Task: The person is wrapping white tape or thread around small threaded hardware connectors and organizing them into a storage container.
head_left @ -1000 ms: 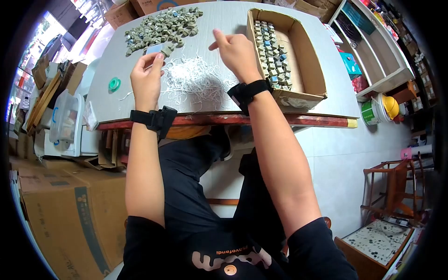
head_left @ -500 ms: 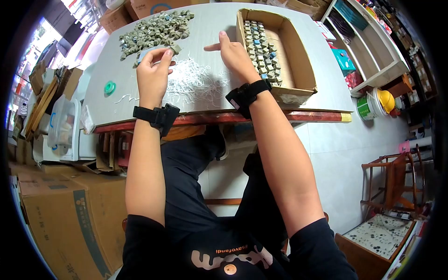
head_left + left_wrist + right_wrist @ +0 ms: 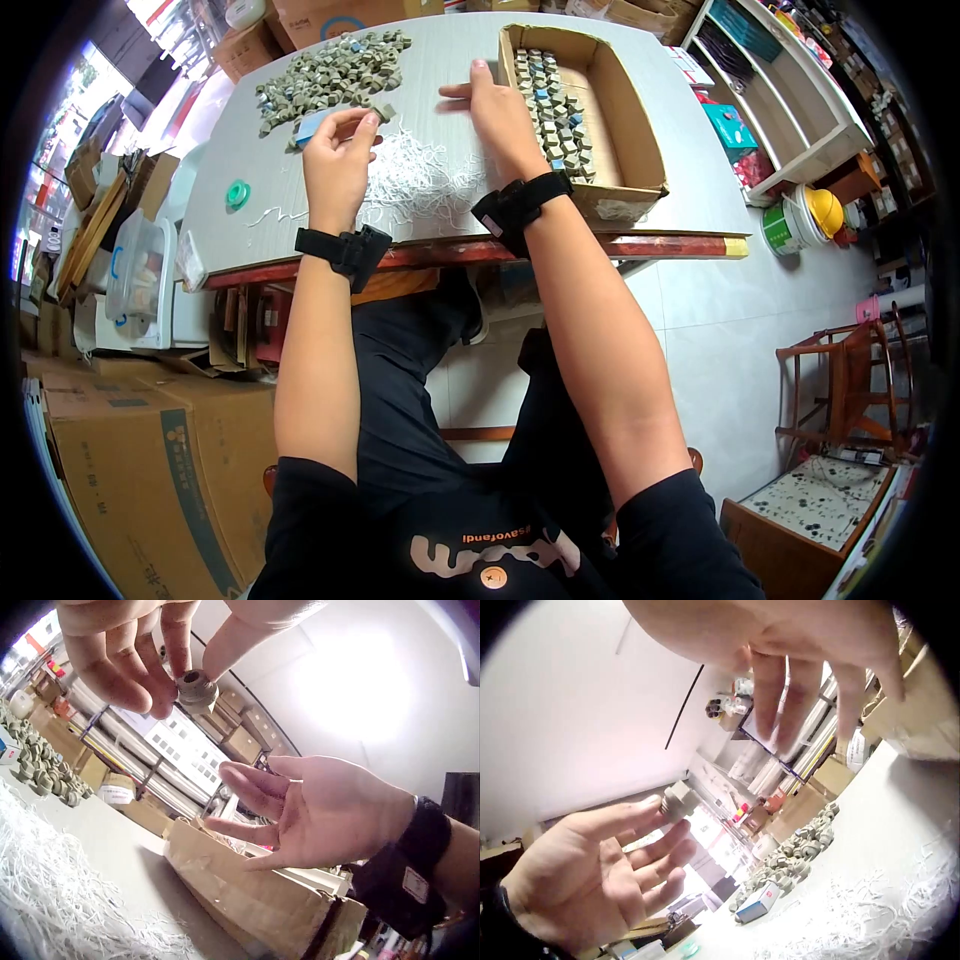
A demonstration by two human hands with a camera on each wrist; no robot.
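The left hand (image 3: 338,175) pinches a grey-green threaded fitting (image 3: 198,693) between thumb and fingertips, above the table; the right wrist view shows the same fitting (image 3: 679,801) with its threads toward the thumb. The right hand (image 3: 503,122) is held beside the cardboard box (image 3: 635,120), fingers extended and nothing in them; in the left wrist view its palm (image 3: 322,810) is seen. Rows of similar fittings (image 3: 545,95) stand along the box's left side. A heap of loose fittings (image 3: 335,72) lies at the table's back left. White strings (image 3: 415,180) lie in a tangled pile between the hands.
A small blue-and-white box (image 3: 757,902) lies by the heap. A green tape roll (image 3: 237,195) is on the table's left. Left of the table stands a clear plastic bin (image 3: 140,270), above a large carton (image 3: 150,480). Shelves (image 3: 800,120) and a bucket (image 3: 785,228) stand to the right.
In the head view the table and box have shifted slightly left. The left hand has moved a little to the right relative to the heap, still pinching the fitting. The right hand remains empty.
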